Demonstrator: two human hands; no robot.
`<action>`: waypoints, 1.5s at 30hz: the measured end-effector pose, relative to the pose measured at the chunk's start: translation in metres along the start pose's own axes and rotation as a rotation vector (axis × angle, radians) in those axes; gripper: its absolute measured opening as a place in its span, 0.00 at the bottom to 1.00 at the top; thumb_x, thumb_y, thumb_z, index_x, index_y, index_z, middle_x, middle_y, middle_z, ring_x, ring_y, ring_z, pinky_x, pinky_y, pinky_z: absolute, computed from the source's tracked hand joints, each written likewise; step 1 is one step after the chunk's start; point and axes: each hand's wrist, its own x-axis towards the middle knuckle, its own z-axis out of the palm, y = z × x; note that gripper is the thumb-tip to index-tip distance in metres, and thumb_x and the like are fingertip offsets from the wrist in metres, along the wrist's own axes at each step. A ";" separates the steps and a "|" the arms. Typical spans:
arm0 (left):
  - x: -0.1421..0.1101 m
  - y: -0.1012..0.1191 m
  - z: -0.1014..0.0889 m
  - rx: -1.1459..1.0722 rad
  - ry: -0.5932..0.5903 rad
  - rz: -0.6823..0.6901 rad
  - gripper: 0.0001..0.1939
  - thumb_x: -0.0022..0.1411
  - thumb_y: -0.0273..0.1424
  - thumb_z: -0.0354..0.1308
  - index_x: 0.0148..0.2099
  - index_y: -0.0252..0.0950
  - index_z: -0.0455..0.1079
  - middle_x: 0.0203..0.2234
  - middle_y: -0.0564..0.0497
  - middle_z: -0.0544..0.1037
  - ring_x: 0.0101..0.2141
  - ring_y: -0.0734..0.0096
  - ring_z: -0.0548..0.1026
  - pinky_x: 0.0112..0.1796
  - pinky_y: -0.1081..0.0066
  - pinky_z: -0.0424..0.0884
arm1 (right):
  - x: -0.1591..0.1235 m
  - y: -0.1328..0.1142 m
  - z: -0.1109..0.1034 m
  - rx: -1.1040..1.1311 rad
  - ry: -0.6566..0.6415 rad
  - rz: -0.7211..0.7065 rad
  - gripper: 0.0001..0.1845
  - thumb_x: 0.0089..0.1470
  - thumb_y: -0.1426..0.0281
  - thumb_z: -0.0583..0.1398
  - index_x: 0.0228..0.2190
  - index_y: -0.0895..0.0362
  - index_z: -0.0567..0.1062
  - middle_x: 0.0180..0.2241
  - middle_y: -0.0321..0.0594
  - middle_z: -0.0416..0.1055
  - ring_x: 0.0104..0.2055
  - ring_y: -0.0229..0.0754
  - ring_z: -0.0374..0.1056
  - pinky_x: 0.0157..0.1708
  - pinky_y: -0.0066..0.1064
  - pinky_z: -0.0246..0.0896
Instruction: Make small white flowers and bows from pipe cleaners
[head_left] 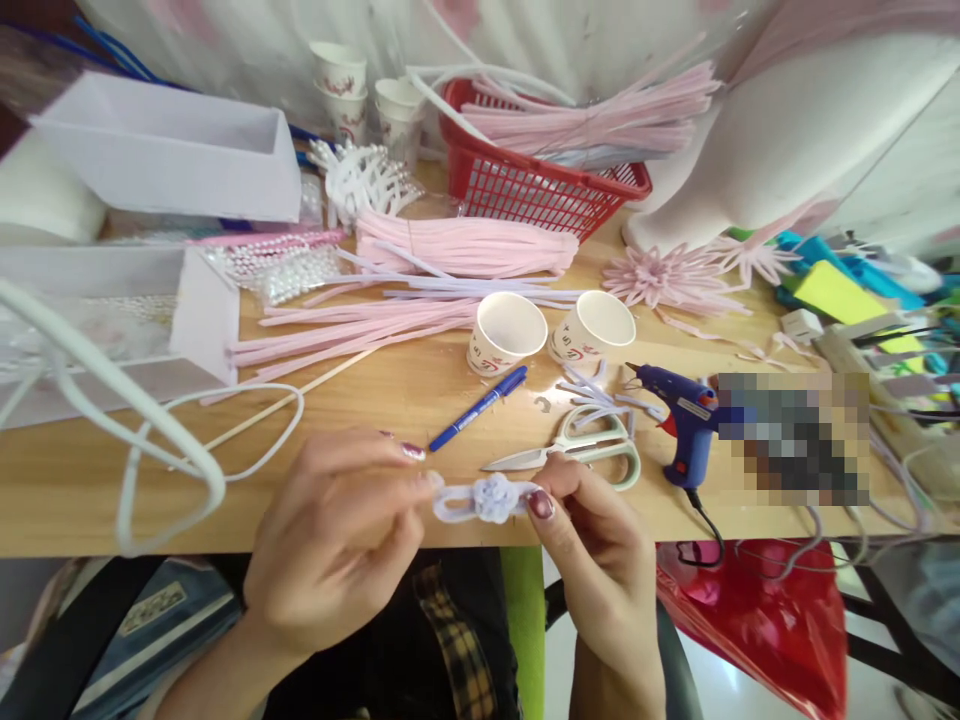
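A pale lilac pipe-cleaner flower piece [493, 497], a small rosette with a loop to its left, is held just above the table's front edge. My right hand [600, 560] pinches its right end between thumb and fingers. My left hand [337, 540] is at the loop's left end, its thumb tip at or touching the loop, the other fingers held apart from the thumb. Just beyond the piece lie scissors [592, 447] with pale green handles and a capped blue pen [478, 408]. A blue hot glue gun [690, 420] rests to the right.
Two paper cups [511, 330] stand behind the pen. Pink pipe cleaners [465, 245] and a red basket [540, 190] are farther back. White boxes [187, 140] and a looped white cord [172, 450] occupy the left. Cut lilac pieces [592, 385] lie by the scissors; a red bag [772, 610] hangs below.
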 end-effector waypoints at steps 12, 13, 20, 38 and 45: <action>0.004 0.014 -0.002 -0.382 -0.159 -0.529 0.08 0.61 0.27 0.67 0.40 0.47 0.82 0.35 0.57 0.86 0.38 0.70 0.82 0.43 0.74 0.77 | -0.002 0.003 0.012 0.022 0.068 0.060 0.14 0.65 0.62 0.62 0.29 0.55 0.77 0.23 0.32 0.64 0.24 0.34 0.57 0.23 0.25 0.52; 0.006 0.016 -0.002 -0.416 -0.117 -0.637 0.06 0.60 0.29 0.67 0.38 0.46 0.83 0.35 0.57 0.86 0.37 0.70 0.83 0.42 0.75 0.77 | -0.001 0.004 0.011 0.022 0.087 0.068 0.11 0.64 0.62 0.62 0.32 0.55 0.79 0.23 0.32 0.67 0.24 0.34 0.58 0.22 0.24 0.53; 0.018 -0.003 -0.014 -0.305 0.124 -0.715 0.06 0.56 0.34 0.69 0.36 0.41 0.84 0.35 0.50 0.86 0.34 0.65 0.82 0.34 0.72 0.78 | 0.007 0.017 -0.010 0.081 0.373 0.125 0.14 0.45 0.66 0.75 0.37 0.52 0.84 0.26 0.37 0.81 0.22 0.35 0.71 0.21 0.21 0.65; 0.021 -0.013 -0.027 -0.516 0.110 -0.787 0.13 0.50 0.38 0.70 0.36 0.37 0.84 0.36 0.43 0.87 0.35 0.60 0.82 0.34 0.67 0.77 | 0.010 0.013 0.011 0.203 0.297 0.067 0.17 0.48 0.65 0.74 0.40 0.56 0.81 0.36 0.50 0.85 0.31 0.47 0.80 0.21 0.28 0.71; 0.021 -0.006 -0.027 -0.542 0.081 -0.737 0.07 0.51 0.33 0.71 0.35 0.38 0.85 0.33 0.46 0.87 0.36 0.60 0.82 0.35 0.67 0.78 | 0.017 0.008 0.011 -0.029 0.164 -0.134 0.14 0.56 0.69 0.68 0.46 0.54 0.82 0.43 0.48 0.84 0.29 0.42 0.76 0.27 0.33 0.74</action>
